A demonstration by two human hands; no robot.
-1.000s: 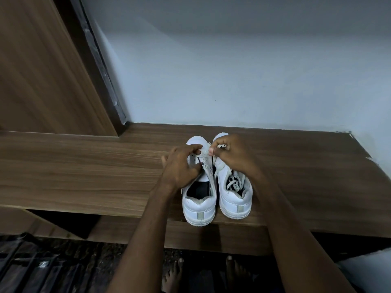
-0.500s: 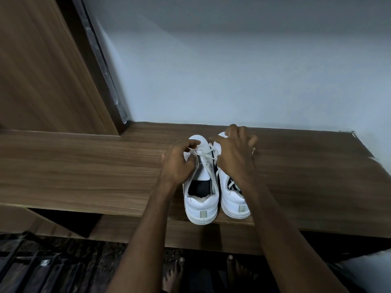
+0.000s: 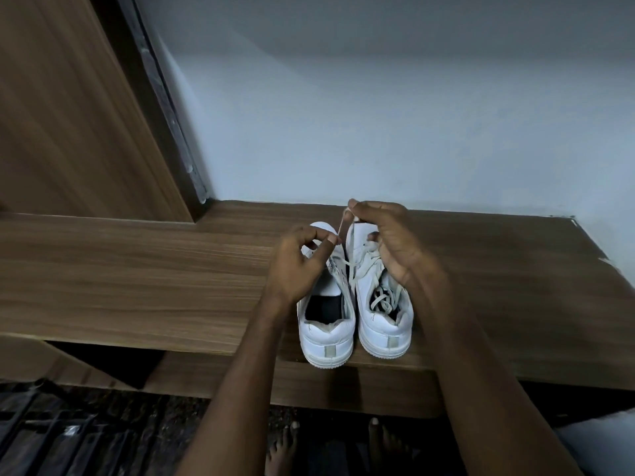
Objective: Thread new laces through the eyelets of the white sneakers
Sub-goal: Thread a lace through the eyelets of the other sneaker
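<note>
Two white low-top sneakers are set side by side at the near edge of the brown wood-grain table (image 3: pixel 137 276), heels outward. The right sneaker (image 3: pixel 385 304) appears laced already. On the left sneaker (image 3: pixel 326 324), a pale flat lace (image 3: pixel 343 223) is pinched between the left hand (image 3: pixel 302 262) and the right hand (image 3: pixel 388 238); most eyelets seem left unthreaded.

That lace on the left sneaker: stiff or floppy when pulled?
Likely floppy: the lace is taut only between the right hand and left hand pinching it. The loose laces on the right sneaker lie curled and slack. Probably light; the left sneaker looks flat, not tipped.
</note>
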